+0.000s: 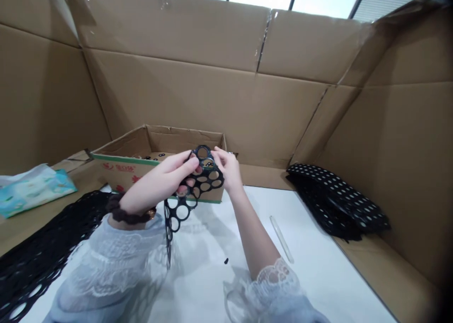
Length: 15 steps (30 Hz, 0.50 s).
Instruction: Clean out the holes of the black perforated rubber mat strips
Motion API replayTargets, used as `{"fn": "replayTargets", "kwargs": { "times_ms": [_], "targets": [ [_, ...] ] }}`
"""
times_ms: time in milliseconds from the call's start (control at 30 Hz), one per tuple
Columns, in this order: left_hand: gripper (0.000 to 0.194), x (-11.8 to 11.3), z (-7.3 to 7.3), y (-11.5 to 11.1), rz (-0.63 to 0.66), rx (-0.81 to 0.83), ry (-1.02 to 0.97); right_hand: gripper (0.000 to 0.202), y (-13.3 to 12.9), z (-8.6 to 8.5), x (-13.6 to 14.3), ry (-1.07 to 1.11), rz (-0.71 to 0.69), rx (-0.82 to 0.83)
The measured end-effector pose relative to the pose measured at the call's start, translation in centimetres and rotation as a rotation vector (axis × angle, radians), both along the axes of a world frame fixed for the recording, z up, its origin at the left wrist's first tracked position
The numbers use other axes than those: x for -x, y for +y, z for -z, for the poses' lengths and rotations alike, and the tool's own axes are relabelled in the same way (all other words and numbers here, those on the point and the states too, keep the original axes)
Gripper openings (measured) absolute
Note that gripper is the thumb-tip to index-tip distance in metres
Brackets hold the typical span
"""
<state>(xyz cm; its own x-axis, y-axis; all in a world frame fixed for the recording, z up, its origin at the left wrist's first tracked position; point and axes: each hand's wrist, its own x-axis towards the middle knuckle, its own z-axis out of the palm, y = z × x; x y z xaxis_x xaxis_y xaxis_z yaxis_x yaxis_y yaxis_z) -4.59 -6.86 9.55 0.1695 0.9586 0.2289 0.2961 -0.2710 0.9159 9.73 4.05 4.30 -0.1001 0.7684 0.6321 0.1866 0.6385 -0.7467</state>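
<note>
A floppy black sheet with rows of round holes (205, 186) hangs from my two hands above the white tabletop. My left hand (176, 170) is closed on its upper left part, with the thumb on the front and fingers behind. At the sheet's upper right edge, my right hand (228, 168) pinches the rim with thumb and fingertips. The lower end of the sheet droops down on the left, below my left hand. Behind both hands stands an open cardboard box (187, 136) with small black pieces inside.
A pile of black perforated sheets (53, 252) lies at the left, near a tissue pack (37, 188). On the right are more black perforated sheets (332, 198) and a thin clear stick (281, 239). A small black scrap (226, 261) rests on the white tabletop (198, 285). Cardboard walls (212, 91) surround the area.
</note>
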Motion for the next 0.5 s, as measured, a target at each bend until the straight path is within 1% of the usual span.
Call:
{"fn": "replayTargets", "kwargs": {
  "times_ms": [67, 133, 167, 200, 300, 433, 500],
  "targets": [
    [0.031, -0.5, 0.4, 0.6, 0.036, -0.009, 0.009, 0.04, -1.1, -0.8, -0.3, 0.117, -0.124, 0.061],
    [0.034, -0.9, 0.8, 1.2, 0.048, -0.03, 0.025, 0.046, -2.8, -1.8, -0.8, 0.081, -0.333, 0.192],
    [0.036, -1.1, 1.0, 1.4, 0.043, -0.044, 0.042, 0.043, -3.6, -2.2, -1.1, 0.047, -0.375, 0.225],
    [0.037, -1.2, 1.1, 1.5, 0.032, -0.057, 0.066, 0.038, -4.3, -2.6, -1.3, 0.033, -0.365, 0.221],
    [0.037, -1.2, 1.6, 1.4, 0.014, -0.065, 0.135, 0.028, -5.7, -3.2, -1.6, 0.087, -0.244, 0.129],
    [0.03, -0.4, 2.2, 0.5, 0.112, -0.039, 0.167, 0.026, -6.6, -3.6, -1.7, 0.186, -0.185, 0.051],
    [0.026, 0.2, 2.6, -0.2, 0.157, -0.051, 0.141, 0.024, -6.9, -3.7, -1.7, 0.217, -0.153, 0.002]
  ]
}}
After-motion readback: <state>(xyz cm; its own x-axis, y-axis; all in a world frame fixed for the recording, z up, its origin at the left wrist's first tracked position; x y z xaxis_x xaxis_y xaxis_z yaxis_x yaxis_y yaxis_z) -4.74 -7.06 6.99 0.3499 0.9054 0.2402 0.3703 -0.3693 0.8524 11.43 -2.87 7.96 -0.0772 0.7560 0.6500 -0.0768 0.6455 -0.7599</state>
